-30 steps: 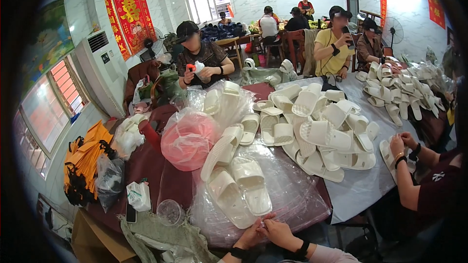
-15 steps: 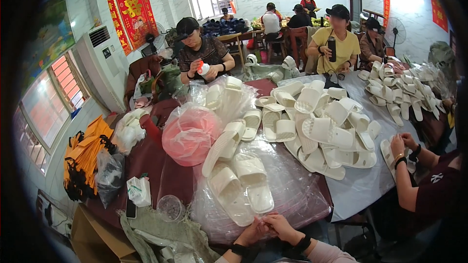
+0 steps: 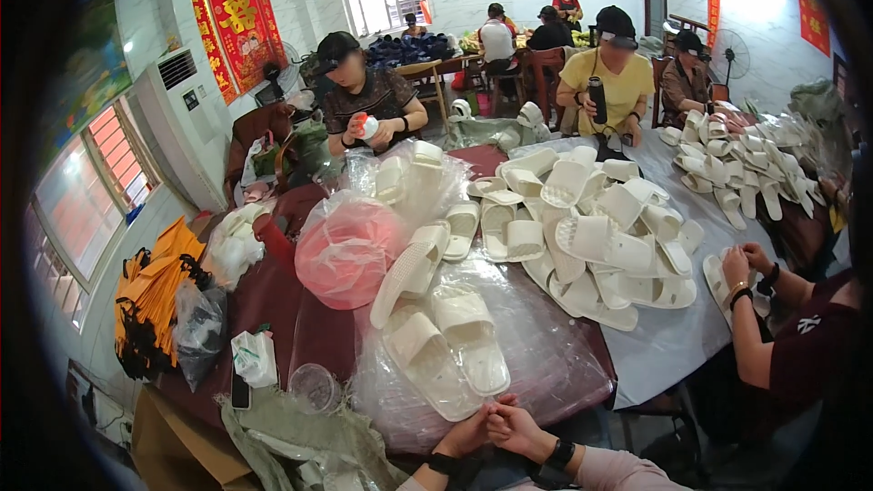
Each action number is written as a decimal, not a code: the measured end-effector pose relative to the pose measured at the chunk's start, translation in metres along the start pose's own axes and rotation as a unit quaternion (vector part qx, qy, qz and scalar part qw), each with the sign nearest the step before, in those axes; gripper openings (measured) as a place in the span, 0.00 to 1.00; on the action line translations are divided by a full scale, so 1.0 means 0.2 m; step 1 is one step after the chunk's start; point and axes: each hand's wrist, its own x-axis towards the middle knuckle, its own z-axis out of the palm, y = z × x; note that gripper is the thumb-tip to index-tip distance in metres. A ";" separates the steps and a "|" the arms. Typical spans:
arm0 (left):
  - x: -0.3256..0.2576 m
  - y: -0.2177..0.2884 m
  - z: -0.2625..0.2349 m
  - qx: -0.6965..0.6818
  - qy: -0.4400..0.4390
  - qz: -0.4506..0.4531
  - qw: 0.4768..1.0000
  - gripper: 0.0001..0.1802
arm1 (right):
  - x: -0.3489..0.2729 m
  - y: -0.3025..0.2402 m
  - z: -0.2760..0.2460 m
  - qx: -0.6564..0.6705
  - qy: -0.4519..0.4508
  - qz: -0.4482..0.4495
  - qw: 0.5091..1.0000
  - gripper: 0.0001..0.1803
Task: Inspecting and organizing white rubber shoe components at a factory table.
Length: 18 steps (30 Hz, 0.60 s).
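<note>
Compared with one second ago, the dark bottle [image 3: 597, 100] of the co-worker in yellow [image 3: 627, 73] has come down from near the head to the chest, and the white bottle with red top [image 3: 366, 125], held by the co-worker in black [image 3: 377, 95], is turned differently. Left hand [image 3: 466, 434] and right hand [image 3: 516, 427] have stayed together, fingers bent and tips meeting, just beside the lower end of the pair of white slippers [image 3: 470, 325]; I cannot tell whether they grip something. This pair lies before them on the clear plastic bags [image 3: 546, 341]. Beyond it, one more slipper [image 3: 411, 268] leans close to the pink bundle [image 3: 350, 259], and the heap of slippers [image 3: 618, 250] stands between the hands and the co-worker in yellow. To the left on the dark red table [image 3: 264, 318] are the tissue pack [image 3: 255, 359], the phone [image 3: 240, 391], the round clear tub [image 3: 314, 385] and the orange pile [image 3: 168, 282]; the woven sack [image 3: 296, 436] hangs near the left forearm.
</note>
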 end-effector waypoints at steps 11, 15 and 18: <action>-0.01 -0.06 -0.12 -0.050 0.021 -0.035 0.998 0.24 | 0.00 0.01 0.02 -0.091 0.050 -0.043 0.994 0.12; 0.00 -0.08 -0.15 -0.129 0.028 -0.002 0.991 0.26 | -0.03 -0.08 0.11 -0.225 0.075 0.019 0.971 0.15; 0.02 -0.03 -0.10 -0.065 -0.045 -0.018 0.997 0.26 | -0.08 -0.12 0.13 -0.362 0.121 0.028 0.924 0.15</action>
